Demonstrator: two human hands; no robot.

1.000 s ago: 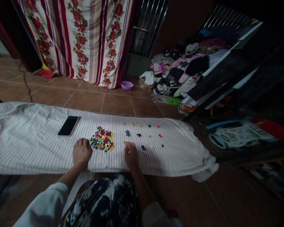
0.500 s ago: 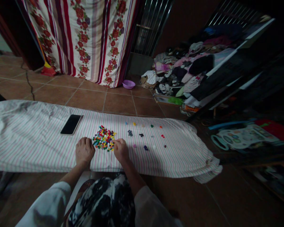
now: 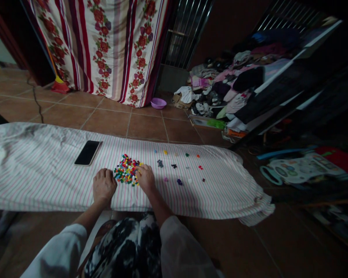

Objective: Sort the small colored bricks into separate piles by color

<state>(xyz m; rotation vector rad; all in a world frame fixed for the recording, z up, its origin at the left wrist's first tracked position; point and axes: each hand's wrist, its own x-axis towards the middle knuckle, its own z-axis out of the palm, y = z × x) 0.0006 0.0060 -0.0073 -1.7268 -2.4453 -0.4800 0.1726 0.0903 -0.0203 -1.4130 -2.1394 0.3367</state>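
Note:
A heap of small multicoloured beads (image 3: 126,172) lies on a striped cloth (image 3: 60,181). My left hand (image 3: 104,185) rests palm down at the heap's left edge, fingers stretched and holding nothing. At the right edge, my right hand (image 3: 146,179) reaches down into the beads with thumb and fingertips drawn together. Whatever is between those fingertips is too small to make out. Right of the heap, small groups sorted by colour sit in rows, among them grey beads (image 3: 160,163), black beads (image 3: 174,166), dark purple beads (image 3: 179,182) and red beads (image 3: 200,167).
A phone (image 3: 87,153) with a dark screen lies on the cloth, left of the heap. Beyond the table, a purple basin (image 3: 158,103) stands on the tiled floor beside a floral curtain (image 3: 104,50). Piled clothes (image 3: 220,85) fill the back right.
My right hand has moved slightly left, its fingertips now further over the heap's right edge. My left hand stays in place. The view has shifted a little.

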